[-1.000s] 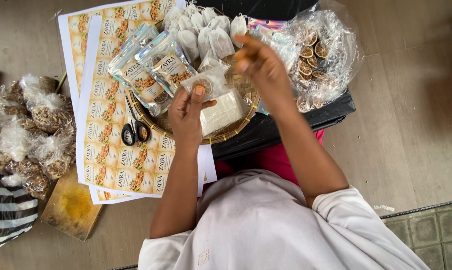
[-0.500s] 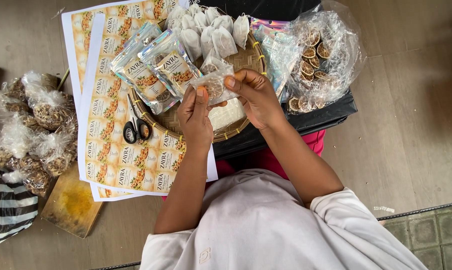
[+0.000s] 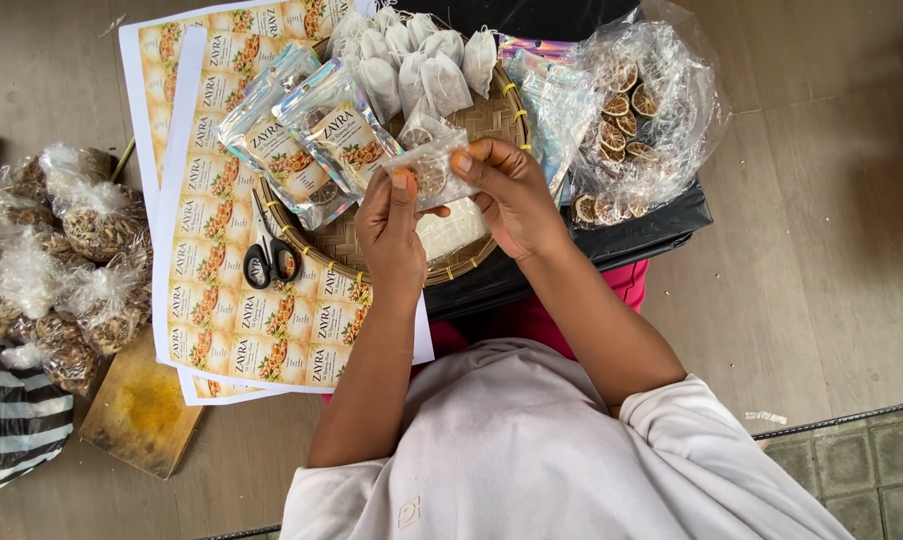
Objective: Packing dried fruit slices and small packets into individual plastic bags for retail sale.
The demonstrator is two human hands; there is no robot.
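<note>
Bags of dried bits are heaped at far left on the floor, beside label sheets with scissors lying on them. Next comes a woven tray carrying two printed pouches and small white sachets. Above the tray, the left hand and right hand each pinch one end of a small clear packet holding a dried slice. Loosening either pinch could drop the packet or spill its contents. Farthest right sits a clear bag of dried slices.
</note>
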